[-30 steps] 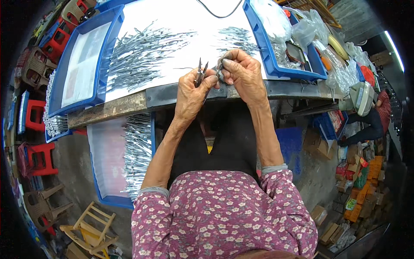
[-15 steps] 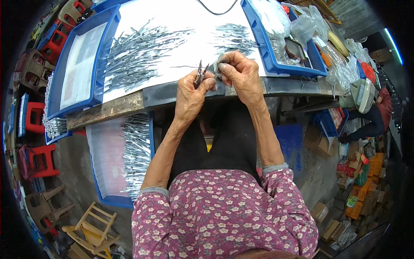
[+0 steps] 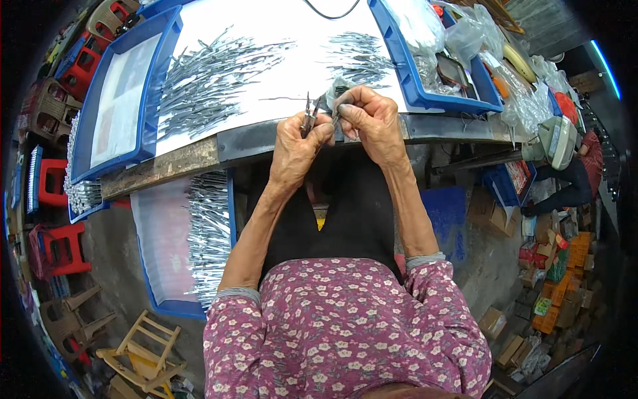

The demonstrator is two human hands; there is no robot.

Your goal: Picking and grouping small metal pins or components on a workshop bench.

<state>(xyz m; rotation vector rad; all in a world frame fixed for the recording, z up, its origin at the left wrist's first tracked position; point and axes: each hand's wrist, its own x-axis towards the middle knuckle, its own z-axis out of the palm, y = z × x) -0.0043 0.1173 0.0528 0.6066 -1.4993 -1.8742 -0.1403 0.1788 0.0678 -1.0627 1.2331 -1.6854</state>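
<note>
Over the table's front edge, my left hand (image 3: 294, 145) is closed round a small dark metal tool with two pointed tips (image 3: 308, 120); its exact kind does not show. Close to its right, my right hand (image 3: 376, 126) is pinched at the fingertips on something thin and dark that I cannot make out. A crumpled grey-green piece (image 3: 337, 86) shows just beyond those fingers. A large heap of thin dark metal strips (image 3: 212, 80) spreads at the left of the white tabletop (image 3: 279, 73). A smaller heap of strips (image 3: 361, 58) lies beyond my right hand.
Left of the large heap stands a blue tray (image 3: 151, 100); another blue tray (image 3: 407, 76) at the right holds plastic bags. Below the table, a blue-rimmed bin (image 3: 147, 279) contains many strips. Red stools (image 3: 63, 249) stand left. Another person (image 3: 581, 176) is at the far right.
Both hands stay close together above the table edge. My right fingers have shifted slightly down, and more of the grey-green piece shows beyond them. The left hand still holds the pointed tool.
</note>
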